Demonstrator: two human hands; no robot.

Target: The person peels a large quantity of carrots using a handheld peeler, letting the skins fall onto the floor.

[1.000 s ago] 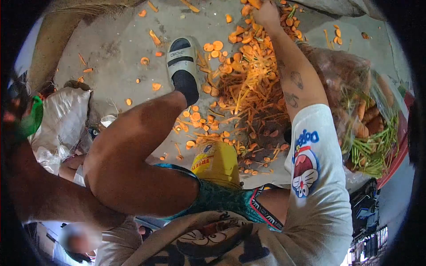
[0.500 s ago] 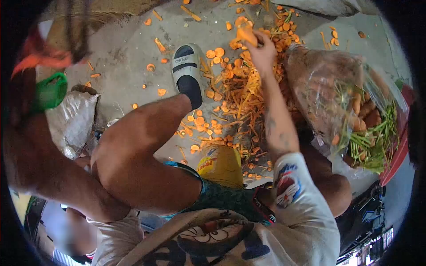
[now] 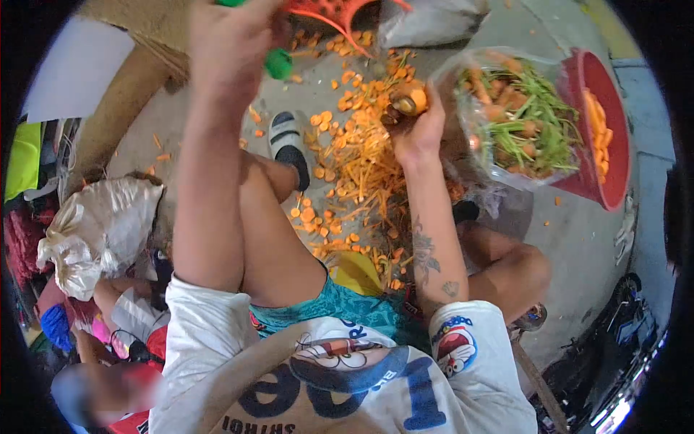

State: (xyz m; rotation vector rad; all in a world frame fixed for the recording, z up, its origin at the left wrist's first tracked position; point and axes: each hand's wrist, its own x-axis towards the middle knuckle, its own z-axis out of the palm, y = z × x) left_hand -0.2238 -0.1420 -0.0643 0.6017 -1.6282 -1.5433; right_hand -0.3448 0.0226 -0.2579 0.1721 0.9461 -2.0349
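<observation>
My left hand (image 3: 238,43), smeared by motion at the top edge, is closed round a green plastic handle (image 3: 278,64). Beside it is an orange-red slotted plastic piece (image 3: 338,16), partly out of view. A carrot (image 3: 412,100) with a pale end is in my right hand (image 3: 421,130), palm turned up and fingers curled round it; dark patches show around the fingers. Below and beyond this hand lies a heap of carrot peelings and slices (image 3: 369,159) on the concrete floor. A yellow container (image 3: 354,271) stands between my legs.
On the right, a clear plastic bag (image 3: 473,155) holds carrots with green stems. Against it leans a red basin (image 3: 620,163) with peeled carrots (image 3: 598,137). A whitish sack (image 3: 108,224) lies left, near another person (image 3: 130,311). A grey bag (image 3: 430,25) sits at the top.
My left hand has swung up and right with the green and orange-red plastic. My right hand has drawn back and turned palm up, holding a carrot. The view has shifted, showing the basin.
</observation>
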